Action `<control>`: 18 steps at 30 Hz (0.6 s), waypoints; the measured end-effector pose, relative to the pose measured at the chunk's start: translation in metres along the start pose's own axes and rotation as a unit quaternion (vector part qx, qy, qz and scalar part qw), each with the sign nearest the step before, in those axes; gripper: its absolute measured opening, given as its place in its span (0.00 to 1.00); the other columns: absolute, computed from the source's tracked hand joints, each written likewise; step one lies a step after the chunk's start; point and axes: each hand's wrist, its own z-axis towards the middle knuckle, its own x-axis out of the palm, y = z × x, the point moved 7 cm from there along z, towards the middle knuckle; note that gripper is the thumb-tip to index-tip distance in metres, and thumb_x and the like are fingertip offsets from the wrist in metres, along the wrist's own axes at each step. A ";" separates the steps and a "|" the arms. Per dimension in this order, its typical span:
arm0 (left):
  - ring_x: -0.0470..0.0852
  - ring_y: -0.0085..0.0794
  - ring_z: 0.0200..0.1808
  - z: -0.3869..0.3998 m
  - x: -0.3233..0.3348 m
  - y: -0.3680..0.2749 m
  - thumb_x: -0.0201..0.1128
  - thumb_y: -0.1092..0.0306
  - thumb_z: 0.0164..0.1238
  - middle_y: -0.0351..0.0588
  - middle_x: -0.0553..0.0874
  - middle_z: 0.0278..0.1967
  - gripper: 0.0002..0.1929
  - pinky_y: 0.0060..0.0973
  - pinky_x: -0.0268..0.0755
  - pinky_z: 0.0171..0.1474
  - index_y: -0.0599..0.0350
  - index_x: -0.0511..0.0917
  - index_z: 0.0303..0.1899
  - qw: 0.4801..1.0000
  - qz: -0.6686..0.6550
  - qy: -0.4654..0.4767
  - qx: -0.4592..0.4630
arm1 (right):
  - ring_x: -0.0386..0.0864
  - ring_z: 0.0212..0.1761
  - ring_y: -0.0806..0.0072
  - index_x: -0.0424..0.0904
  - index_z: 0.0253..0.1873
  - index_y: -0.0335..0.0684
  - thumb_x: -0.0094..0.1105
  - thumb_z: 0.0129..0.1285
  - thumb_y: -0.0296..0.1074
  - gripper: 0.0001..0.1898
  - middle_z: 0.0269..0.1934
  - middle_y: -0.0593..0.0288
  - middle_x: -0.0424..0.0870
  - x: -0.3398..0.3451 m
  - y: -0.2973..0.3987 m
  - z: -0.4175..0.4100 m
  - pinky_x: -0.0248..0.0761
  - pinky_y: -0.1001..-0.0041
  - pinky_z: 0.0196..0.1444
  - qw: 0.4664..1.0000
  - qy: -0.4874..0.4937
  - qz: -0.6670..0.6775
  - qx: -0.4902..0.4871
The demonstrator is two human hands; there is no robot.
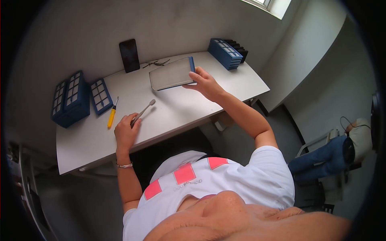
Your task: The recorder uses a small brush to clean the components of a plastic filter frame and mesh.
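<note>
My left hand (126, 128) rests at the front of the white table (184, 109). Its fingers are closed around the dark handle of a toothbrush-like brush (144, 111), whose grey head points up and to the right. Raised above the table, my right hand (205, 82) grips the right edge of a blue-framed panel (172, 74). The panel is tilted, and its flat pale face shows. Left of the brush lies a screwdriver (112, 117) with a yellow handle. Beside it is a flat blue frame (101, 95) with a grid of white cells.
Blue gridded units (70, 98) stand at the table's left end. A blue stack (225, 53) and black slotted parts (239, 49) sit at the back right. A phone (129, 55) leans on the wall near thin dark strips (156, 63). Another person (322, 155) is at the right.
</note>
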 end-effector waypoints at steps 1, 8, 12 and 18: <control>0.85 0.41 0.35 0.002 0.000 0.001 0.67 0.61 0.66 0.48 0.86 0.35 0.13 0.35 0.76 0.40 0.53 0.86 0.49 1.000 0.005 0.007 -0.010 | 0.75 0.59 0.69 0.66 0.57 0.34 0.47 0.79 0.38 0.14 0.55 0.55 0.73 -0.014 0.001 -0.016 0.71 0.58 0.70 0.999 -0.026 0.040 0.021; 0.85 0.38 0.33 0.006 0.001 0.000 0.66 0.60 0.68 0.48 0.85 0.34 0.13 0.33 0.75 0.39 0.52 0.85 0.49 1.000 0.027 0.006 -0.001 | 0.79 0.57 0.71 0.70 0.57 0.35 0.47 0.79 0.38 0.13 0.53 0.56 0.78 -0.077 -0.044 -0.077 0.76 0.64 0.61 0.974 -0.074 0.170 0.128; 0.85 0.38 0.34 0.004 0.001 0.001 0.65 0.59 0.69 0.47 0.85 0.34 0.15 0.32 0.75 0.39 0.50 0.84 0.53 1.000 0.012 -0.004 0.001 | 0.79 0.48 0.78 0.72 0.54 0.39 0.51 0.78 0.41 0.12 0.47 0.63 0.77 -0.088 -0.070 -0.072 0.79 0.72 0.53 0.979 -0.045 0.097 0.172; 0.85 0.38 0.36 0.004 0.003 0.000 0.64 0.60 0.70 0.47 0.85 0.36 0.15 0.32 0.76 0.40 0.47 0.83 0.56 1.000 0.009 -0.013 0.006 | 0.80 0.44 0.74 0.69 0.64 0.32 0.59 0.73 0.46 0.26 0.51 0.57 0.77 -0.071 -0.053 -0.067 0.78 0.74 0.49 0.948 -0.007 -0.241 0.207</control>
